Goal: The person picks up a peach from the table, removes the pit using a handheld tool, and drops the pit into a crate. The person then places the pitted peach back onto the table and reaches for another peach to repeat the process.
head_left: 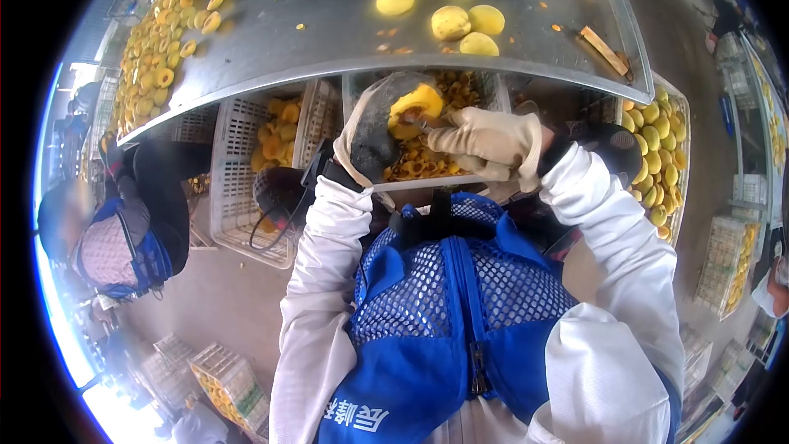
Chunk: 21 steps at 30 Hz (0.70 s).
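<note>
The left hand (374, 136), in a dark glove, is curled around a yellow peach half (413, 107); the right hand (485, 144), in a pale glove, grips a small tool (423, 122) stuck into the fruit; both elbows bend out. At 12 o'clock a shiny metal table (329, 0) carries more peach halves (460, 20); white crates (238, 164) of fruit stand below; at 9 o'clock another person (115, 230) works.

The far table (329, 0) is bare sheet metal, smooth with a dull sheen. The left hand (374, 136) wears a dark, rubbery-looking glove; the right hand (485, 144) wears a pale cloth glove, matt and creased. The peach half (415, 107) looks moist and glossy. The crates (238, 189) are white plastic lattice.
</note>
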Available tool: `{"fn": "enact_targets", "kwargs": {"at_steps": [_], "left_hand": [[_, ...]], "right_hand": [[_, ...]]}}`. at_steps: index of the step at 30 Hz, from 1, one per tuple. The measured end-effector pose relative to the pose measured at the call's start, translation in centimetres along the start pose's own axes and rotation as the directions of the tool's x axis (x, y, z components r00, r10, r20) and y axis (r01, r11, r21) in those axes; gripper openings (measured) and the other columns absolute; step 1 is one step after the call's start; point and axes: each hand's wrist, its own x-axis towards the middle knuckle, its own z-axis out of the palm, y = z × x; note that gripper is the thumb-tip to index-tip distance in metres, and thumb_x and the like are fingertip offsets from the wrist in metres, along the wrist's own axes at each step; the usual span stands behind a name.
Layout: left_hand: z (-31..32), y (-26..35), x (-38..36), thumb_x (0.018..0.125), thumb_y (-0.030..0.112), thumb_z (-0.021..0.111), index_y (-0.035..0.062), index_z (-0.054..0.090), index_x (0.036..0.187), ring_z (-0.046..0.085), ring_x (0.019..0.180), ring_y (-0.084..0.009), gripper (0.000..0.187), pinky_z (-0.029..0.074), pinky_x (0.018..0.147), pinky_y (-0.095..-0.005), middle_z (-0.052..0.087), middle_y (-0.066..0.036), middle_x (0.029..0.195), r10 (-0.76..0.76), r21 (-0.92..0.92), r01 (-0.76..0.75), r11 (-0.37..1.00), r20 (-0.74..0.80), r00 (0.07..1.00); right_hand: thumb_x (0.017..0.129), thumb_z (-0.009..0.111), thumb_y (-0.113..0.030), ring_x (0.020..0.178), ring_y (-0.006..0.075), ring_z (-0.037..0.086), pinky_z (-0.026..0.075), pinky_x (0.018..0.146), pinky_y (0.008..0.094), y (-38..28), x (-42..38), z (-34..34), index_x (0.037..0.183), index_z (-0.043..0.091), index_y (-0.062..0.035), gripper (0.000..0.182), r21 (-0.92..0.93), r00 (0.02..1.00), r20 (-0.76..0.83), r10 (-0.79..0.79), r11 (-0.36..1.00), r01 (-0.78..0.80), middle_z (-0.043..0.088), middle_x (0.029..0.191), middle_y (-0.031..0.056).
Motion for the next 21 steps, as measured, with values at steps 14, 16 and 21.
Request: {"fn": "enact_targets", "kwargs": {"at_steps": [14, 16, 21], "left_hand": [[4.3, 3.0, -0.6, 0.100, 0.043, 0.054, 0.0027, 0.050, 0.130, 0.060, 0.110, -0.0252, 0.051, 0.047, 0.101, -0.0392, 0.060, -0.014, 0.124, -0.514, -0.964, -0.004, 0.265, -0.145, 0.845], [2.8, 2.3, -0.6, 0.083, 0.008, 0.075, -0.0002, 0.052, 0.128, 0.061, 0.108, -0.0269, 0.051, 0.048, 0.098, -0.0386, 0.061, -0.017, 0.120, -0.216, -0.452, -0.029, 0.892, -0.482, 0.849], [-8.1, -4.4, -5.1, 0.099, 0.004, 0.046, -0.0038, 0.060, 0.121, 0.064, 0.099, -0.0238, 0.027, 0.055, 0.095, -0.0343, 0.065, -0.015, 0.112, -0.461, -0.299, 0.356, 0.886, -0.658, 0.595]], "right_hand": [[0.105, 0.052, -0.028, 0.065, 0.0068, 0.059, 0.046, 0.047, 0.0109, 5.6, 2.2, 1.7, 0.118, 0.060, 0.0005, 0.033, 0.893, 0.648, 0.448, -0.616, 0.277, -0.355, 0.064, 0.086, 0.0092], [0.107, 0.046, -0.034, 0.032, 0.0016, 0.023, 0.020, 0.022, 0.0174, 5.5, 2.0, 1.4, 0.116, 0.054, 0.0052, 0.041, 0.901, 0.715, 0.433, -0.549, 0.248, -0.355, 0.039, 0.060, 0.0021], [0.106, 0.047, -0.039, 0.037, 0.0023, 0.037, 0.028, 0.035, 0.0193, 2.4, -1.0, 0.5, 0.101, 0.058, 0.0017, 0.043, 0.334, 0.998, -0.060, -0.034, 0.941, 0.052, 0.043, 0.051, -0.0065]]}}
